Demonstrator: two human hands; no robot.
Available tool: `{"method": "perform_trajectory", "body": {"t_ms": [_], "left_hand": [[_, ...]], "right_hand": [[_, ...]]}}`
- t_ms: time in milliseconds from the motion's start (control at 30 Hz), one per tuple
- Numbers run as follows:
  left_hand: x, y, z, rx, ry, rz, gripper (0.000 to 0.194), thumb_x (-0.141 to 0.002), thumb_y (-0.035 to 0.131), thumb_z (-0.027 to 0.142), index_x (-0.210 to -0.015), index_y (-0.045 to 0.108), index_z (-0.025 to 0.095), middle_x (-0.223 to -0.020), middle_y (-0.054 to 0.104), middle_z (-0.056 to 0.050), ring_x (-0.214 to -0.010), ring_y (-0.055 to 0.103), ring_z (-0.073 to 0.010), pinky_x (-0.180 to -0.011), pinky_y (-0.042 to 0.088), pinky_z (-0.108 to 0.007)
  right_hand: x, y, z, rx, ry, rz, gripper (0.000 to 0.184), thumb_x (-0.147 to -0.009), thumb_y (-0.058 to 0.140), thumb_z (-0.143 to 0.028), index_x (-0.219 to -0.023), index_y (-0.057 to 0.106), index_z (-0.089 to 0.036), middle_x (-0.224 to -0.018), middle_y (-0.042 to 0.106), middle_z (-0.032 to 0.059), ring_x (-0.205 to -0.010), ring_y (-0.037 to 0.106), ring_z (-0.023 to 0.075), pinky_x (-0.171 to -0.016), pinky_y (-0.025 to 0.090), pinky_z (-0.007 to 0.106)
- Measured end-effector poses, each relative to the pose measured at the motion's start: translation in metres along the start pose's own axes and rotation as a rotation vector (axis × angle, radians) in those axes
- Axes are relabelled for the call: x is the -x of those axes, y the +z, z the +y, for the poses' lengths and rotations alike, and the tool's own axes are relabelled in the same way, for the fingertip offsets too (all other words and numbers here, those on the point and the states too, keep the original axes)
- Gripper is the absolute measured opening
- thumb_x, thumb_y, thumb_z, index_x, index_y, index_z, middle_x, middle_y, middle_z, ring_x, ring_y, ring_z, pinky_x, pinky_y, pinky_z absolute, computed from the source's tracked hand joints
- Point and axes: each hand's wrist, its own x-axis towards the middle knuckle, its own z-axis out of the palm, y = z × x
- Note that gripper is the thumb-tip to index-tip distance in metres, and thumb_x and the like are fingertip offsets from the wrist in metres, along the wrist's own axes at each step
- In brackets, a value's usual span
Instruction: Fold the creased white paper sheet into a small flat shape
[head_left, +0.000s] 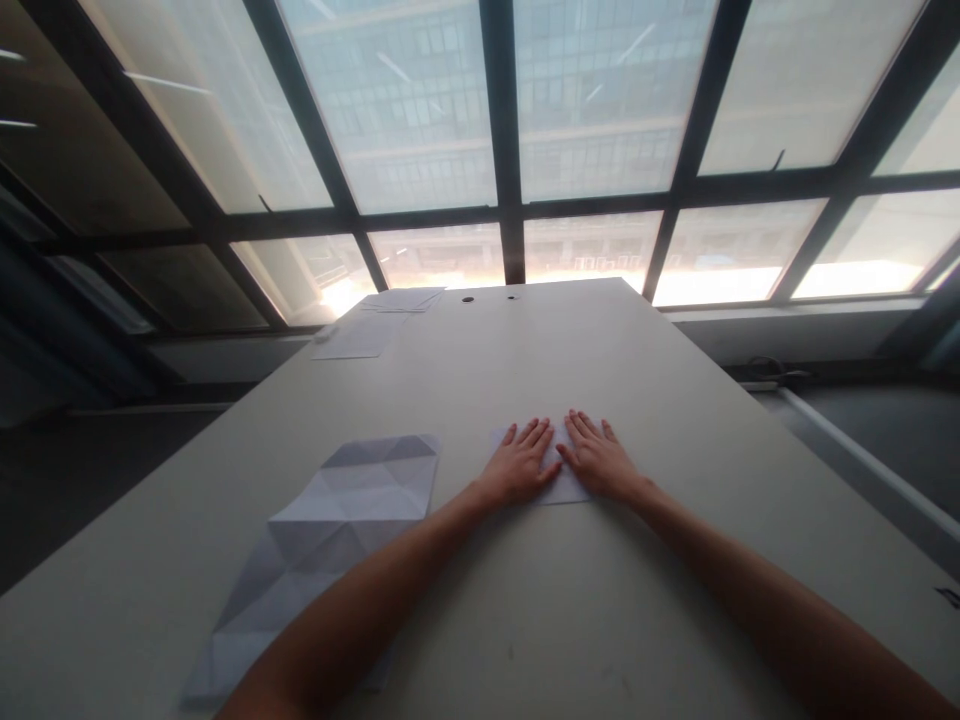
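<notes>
White paper lies at twelve o'clock, flat under both hands.
Creasing is done on the opened sheet at the hands' eight o'clock; what folding is left on the covered paper, I cannot tell. Left hand and right hand rest palm-down, fingers extended, gripping nothing, thumbs nearly meeting, wrists toward four and eight o'clock.

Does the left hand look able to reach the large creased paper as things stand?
Probably yes: the left hand lies on the small paper, but nothing visible stands between that hand and the creased paper to its left.
</notes>
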Motion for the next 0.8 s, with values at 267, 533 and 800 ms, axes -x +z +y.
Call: {"method": "perform_trajectory", "body": {"t_ms": [267,533,800], "left_hand": [[-0.002,0.000,-0.003,-0.045,0.006,-0.041,0.073,-0.099,0.027,0.062,-0.156,0.025,0.016,-0.163,0.019,-0.011,-0.152,0.013,-0.0240,-0.122,0.010,-0.048],[-0.003,-0.003,-0.001,-0.015,0.063,-0.010,0.066,-0.102,0.026,0.053,-0.159,0.015,0.020,-0.163,0.020,-0.008,-0.152,0.015,-0.0222,-0.123,0.010,-0.046],[-0.007,0.001,-0.004,-0.065,-0.017,-0.018,0.061,-0.103,0.019,0.050,-0.158,0.017,0.023,-0.163,0.020,-0.005,-0.152,0.014,-0.0257,-0.122,0.011,-0.054]], "right_hand": [[0.002,-0.012,-0.001,0.111,0.252,0.190,0.063,-0.101,0.032,-0.035,-0.151,0.030,0.003,-0.160,0.023,0.0231,-0.151,0.015,0.0314,-0.120,0.006,0.058],[0.003,-0.008,-0.025,-0.062,-0.145,0.101,0.058,-0.099,0.025,-0.024,-0.154,0.031,-0.005,-0.161,0.027,0.0139,-0.150,0.020,0.0205,-0.122,0.019,0.042],[0.000,-0.001,-0.013,0.014,-0.058,-0.009,0.060,-0.102,0.023,-0.035,-0.155,0.028,-0.007,-0.162,0.024,0.0121,-0.150,0.019,0.0239,-0.122,0.015,0.047]]}}
